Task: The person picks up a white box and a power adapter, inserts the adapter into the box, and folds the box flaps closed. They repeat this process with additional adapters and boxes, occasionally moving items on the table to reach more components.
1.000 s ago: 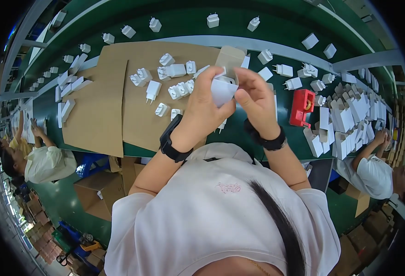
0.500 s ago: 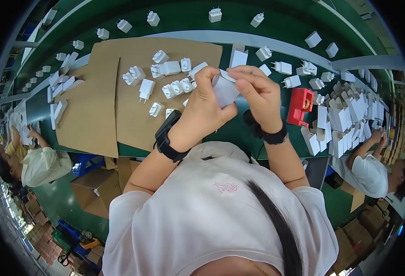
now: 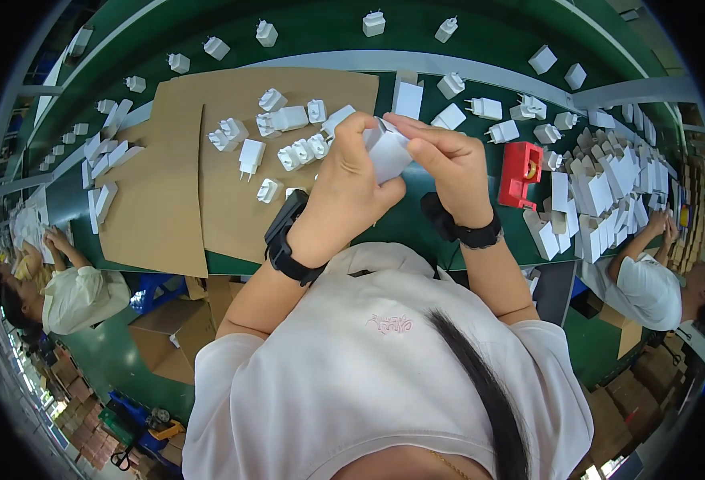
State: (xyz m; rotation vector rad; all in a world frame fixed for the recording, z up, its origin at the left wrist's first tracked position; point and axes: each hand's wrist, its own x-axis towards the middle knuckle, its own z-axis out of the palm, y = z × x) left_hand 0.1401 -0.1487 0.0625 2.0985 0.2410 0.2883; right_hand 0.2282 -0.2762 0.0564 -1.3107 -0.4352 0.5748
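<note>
A small white paper box [image 3: 387, 157] is held up in front of my chest, over the near part of the green bench. My left hand [image 3: 351, 186] wraps it from the left, thumb along its lower side and index finger bent at the upper end. On the right, my right hand [image 3: 453, 170] has its fingertips at the upper end flap, its fingers bent and close together. What lies inside the box is hidden. Left of my hands, several white plug chargers [image 3: 302, 152] lie on a flat brown cardboard sheet [image 3: 156, 192].
A red tape dispenser [image 3: 518, 176] stands right of my hands, beside a pile of white boxes [image 3: 600, 192]. More chargers [image 3: 487, 109] lie behind it. Others stand along the green conveyor belt [image 3: 320, 32]. A person [image 3: 80, 292] works at left, another [image 3: 648, 280] at right.
The box has shifted slightly left, and its upper end flap shows at a different angle. My right fingertips have moved a little along that end. The whole view has shifted slightly.
</note>
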